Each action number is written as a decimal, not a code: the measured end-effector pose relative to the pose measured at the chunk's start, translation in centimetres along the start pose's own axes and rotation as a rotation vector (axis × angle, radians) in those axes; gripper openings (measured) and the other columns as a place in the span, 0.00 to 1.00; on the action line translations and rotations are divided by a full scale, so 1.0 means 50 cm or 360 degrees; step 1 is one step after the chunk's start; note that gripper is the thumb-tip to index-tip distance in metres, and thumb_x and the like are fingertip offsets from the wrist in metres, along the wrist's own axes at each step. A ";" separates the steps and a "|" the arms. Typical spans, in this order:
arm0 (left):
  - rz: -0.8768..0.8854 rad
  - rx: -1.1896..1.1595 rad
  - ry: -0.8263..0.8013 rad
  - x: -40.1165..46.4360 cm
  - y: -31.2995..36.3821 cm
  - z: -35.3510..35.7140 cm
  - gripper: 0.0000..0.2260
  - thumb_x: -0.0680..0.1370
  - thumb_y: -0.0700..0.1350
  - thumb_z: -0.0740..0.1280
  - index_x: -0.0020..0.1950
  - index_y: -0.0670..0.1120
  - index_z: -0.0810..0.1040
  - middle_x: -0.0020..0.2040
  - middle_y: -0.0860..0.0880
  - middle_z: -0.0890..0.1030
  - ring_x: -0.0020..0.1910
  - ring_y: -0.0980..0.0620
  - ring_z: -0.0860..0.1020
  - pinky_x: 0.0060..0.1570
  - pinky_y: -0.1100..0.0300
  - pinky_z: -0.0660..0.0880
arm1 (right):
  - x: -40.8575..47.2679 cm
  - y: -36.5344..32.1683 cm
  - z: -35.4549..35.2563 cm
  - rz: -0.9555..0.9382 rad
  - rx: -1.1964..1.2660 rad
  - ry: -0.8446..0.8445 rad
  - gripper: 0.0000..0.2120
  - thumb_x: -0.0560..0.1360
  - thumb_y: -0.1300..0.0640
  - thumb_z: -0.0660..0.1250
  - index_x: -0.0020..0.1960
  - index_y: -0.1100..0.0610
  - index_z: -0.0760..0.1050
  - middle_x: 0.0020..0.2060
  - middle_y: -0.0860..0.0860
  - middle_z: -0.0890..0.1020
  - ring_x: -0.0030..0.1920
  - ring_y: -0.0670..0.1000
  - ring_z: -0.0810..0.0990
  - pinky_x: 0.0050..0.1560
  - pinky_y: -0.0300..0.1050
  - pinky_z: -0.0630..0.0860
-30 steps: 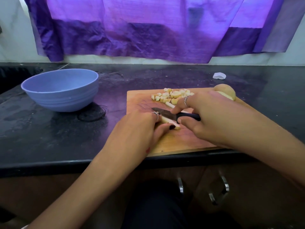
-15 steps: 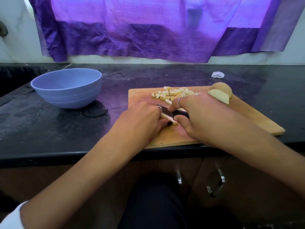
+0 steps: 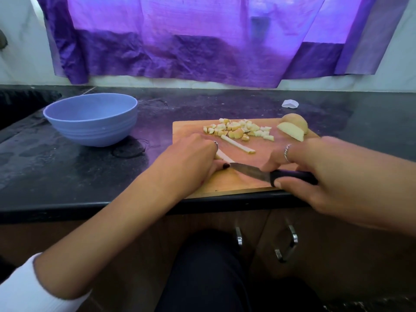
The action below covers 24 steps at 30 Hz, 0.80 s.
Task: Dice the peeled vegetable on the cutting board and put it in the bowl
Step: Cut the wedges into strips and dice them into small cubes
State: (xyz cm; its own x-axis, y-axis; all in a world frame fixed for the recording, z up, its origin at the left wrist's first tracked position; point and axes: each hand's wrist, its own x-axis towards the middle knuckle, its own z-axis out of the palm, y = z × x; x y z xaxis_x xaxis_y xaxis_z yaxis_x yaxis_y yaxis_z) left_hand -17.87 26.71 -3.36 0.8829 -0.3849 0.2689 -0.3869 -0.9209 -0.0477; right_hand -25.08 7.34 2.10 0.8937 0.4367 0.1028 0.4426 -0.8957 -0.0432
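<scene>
Head view: a black stone counter (image 3: 67, 181) carries a rectangular wooden cutting board (image 3: 227, 183) and, well to its left, a round blue plastic bowl (image 3: 90, 119). On the board's far right sits a peeled pale potato chunk (image 3: 295, 126); a heap of small diced cubes (image 3: 238, 129) lies along the far edge. The right hand (image 3: 319, 170) grips a black-handled knife (image 3: 270, 174); the left hand (image 3: 191, 163) curls over a pale potato strip (image 3: 222, 156), with another cut strip (image 3: 237, 144) near.

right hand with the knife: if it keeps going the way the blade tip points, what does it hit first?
Probably the left hand. The knife in the right hand points left, its tip almost at the left thumb's dark nail, beside the vegetable strip under that hand. Whether they touch is unclear from one view.
</scene>
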 end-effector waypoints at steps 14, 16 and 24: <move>0.0510 -0.0417 -0.0214 0.071 -0.089 -0.016 0.12 0.75 0.43 0.69 0.56 0.58 0.80 0.54 0.58 0.80 0.52 0.59 0.76 0.56 0.55 0.74 | -0.063 0.086 0.059 0.0012 0.0086 0.0168 0.14 0.77 0.42 0.54 0.56 0.39 0.75 0.39 0.41 0.80 0.37 0.43 0.77 0.37 0.42 0.74; 0.0482 -0.0511 -0.0175 0.071 -0.094 -0.008 0.11 0.75 0.44 0.70 0.55 0.56 0.81 0.53 0.58 0.80 0.52 0.61 0.76 0.56 0.58 0.74 | -0.069 0.088 0.057 0.0045 0.0199 0.0344 0.15 0.73 0.43 0.60 0.60 0.35 0.73 0.41 0.37 0.81 0.38 0.39 0.77 0.36 0.37 0.74; 0.0254 -0.0604 -0.0006 0.041 -0.076 0.003 0.09 0.73 0.51 0.71 0.50 0.49 0.83 0.43 0.55 0.80 0.41 0.60 0.77 0.40 0.71 0.72 | -0.033 0.051 0.109 0.0211 0.0485 0.0500 0.17 0.71 0.46 0.62 0.42 0.59 0.80 0.25 0.50 0.75 0.36 0.47 0.74 0.35 0.42 0.69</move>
State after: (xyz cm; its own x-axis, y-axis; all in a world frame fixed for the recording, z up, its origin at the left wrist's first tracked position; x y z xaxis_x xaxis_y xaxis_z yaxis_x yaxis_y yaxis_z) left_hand -14.53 29.41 -2.77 0.8046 -0.5220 0.2831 -0.5890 -0.7618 0.2697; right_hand -25.03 4.81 -3.61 0.8993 0.2312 0.3712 0.3693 -0.8560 -0.3617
